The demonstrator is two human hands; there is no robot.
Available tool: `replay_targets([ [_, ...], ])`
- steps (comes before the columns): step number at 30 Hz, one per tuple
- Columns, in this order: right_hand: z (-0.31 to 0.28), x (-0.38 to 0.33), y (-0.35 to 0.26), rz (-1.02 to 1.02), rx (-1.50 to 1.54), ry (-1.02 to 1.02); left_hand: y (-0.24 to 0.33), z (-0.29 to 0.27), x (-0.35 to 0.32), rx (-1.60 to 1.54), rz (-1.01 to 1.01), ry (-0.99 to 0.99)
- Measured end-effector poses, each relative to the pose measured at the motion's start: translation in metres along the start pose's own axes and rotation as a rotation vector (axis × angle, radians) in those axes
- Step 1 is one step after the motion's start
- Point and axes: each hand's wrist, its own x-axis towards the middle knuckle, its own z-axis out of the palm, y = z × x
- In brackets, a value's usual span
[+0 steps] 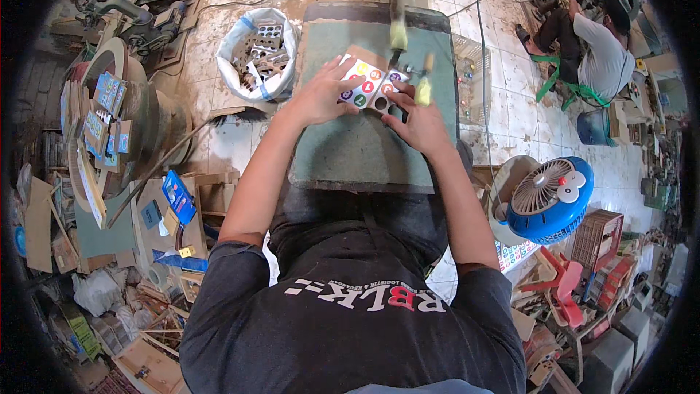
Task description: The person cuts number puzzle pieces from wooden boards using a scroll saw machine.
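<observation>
**While left hand (326, 95) and right hand (419, 122) hold its ends, printed board (368, 86) lies on green-topped table (350, 157)**

Where the view begins at far left, blue printed cards (109, 93) sit in loose piles on a large, round-edged object. Right of these, a blue panel (179, 197) leans among wood pieces. Next, a white sack (290, 47), open at the top, contains offcuts (268, 31), some with round holes.

Centre: left hand spans the left end of the printed board, fingers spread over the top and far side, thumb at the near edge. The board lies on the far half of the table; white face, coloured circles, dark round holes toward its right end. A vertical shaft (397, 33) with a yellow-green section comes down just beyond that end; its tip is blurred, so contact with the board cannot be judged. Right hand holds the right end, fingers on top, thumb at the near edge, span narrow. A second yellow-green part (424, 91) is just beside its fingers.

Right: a pale plastic crate (477, 98) on the floor; nearer, a blue fan (543, 201); then a red plastic piece (569, 292). Far right, another person (604, 55) sits low, well apart.
</observation>
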Motion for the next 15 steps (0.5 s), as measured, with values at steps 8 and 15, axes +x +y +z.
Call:
replay_targets([
  [8,0.004,-0.002,-0.005,0.08,0.022,0.024,0.005,-0.007,0.002,-0.003,-0.016,-0.037],
  [15,0.012,0.0,-0.007,0.09,-0.042,0.058,0.002,-0.009,0.005,-0.033,-0.007,-0.031],
])
